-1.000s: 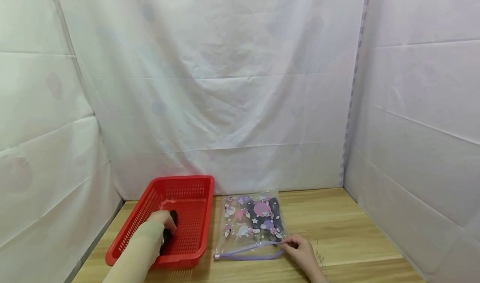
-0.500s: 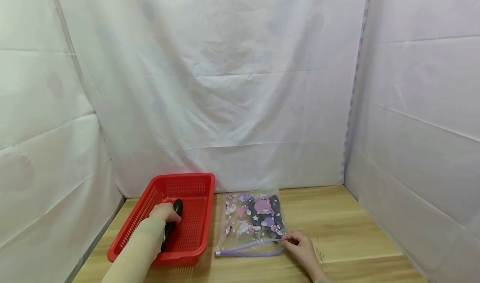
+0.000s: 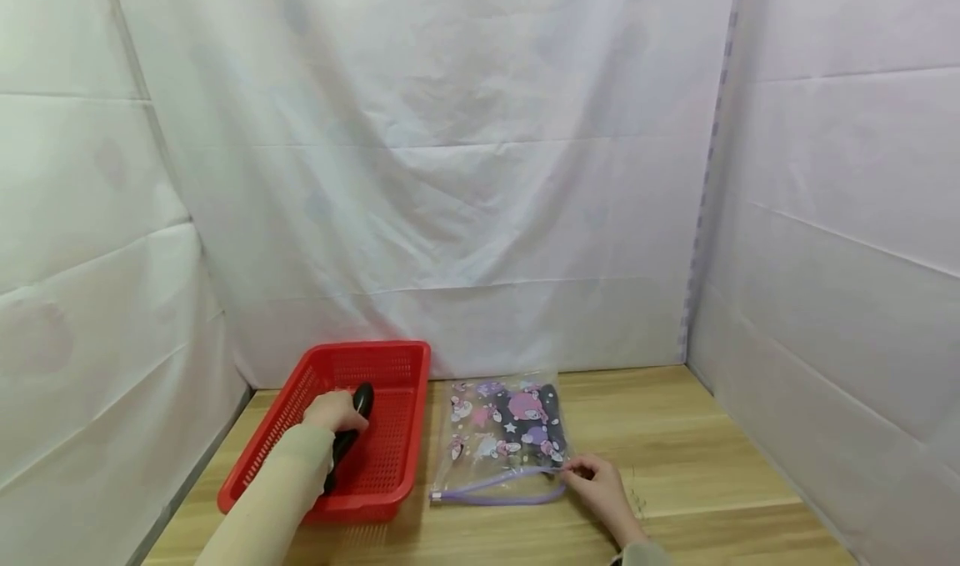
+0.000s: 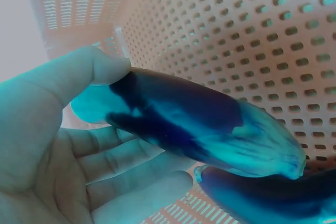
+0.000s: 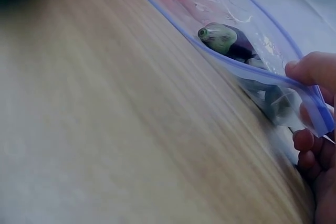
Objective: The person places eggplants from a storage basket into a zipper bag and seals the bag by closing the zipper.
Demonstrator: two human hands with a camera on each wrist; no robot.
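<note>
My left hand (image 3: 333, 413) reaches into a red basket (image 3: 411, 466) and grips a dark eggplant (image 4: 178, 116) between thumb and fingers. In the left wrist view its pale stem end points away from the palm, and a second eggplant (image 4: 268, 195) lies just below it in the basket. My right hand (image 3: 602, 491) pinches the purple edge of a clear printed zip bag (image 3: 474, 464) at the right corner of its mouth, which gapes apart. Inside the bag the right wrist view has an eggplant (image 5: 223, 39) with its green stem end towards the mouth.
The wooden table (image 3: 660, 424) carries the basket on the left and the bag in the middle. A white slider (image 3: 437, 497) sits at the left end of the bag's mouth. White cloth (image 3: 480, 216) hangs behind and on both sides.
My left hand has shifted slightly up and right in the basket, and more of the gripped eggplant shows beyond the fingers. The right hand keeps its pinch on the bag's edge.
</note>
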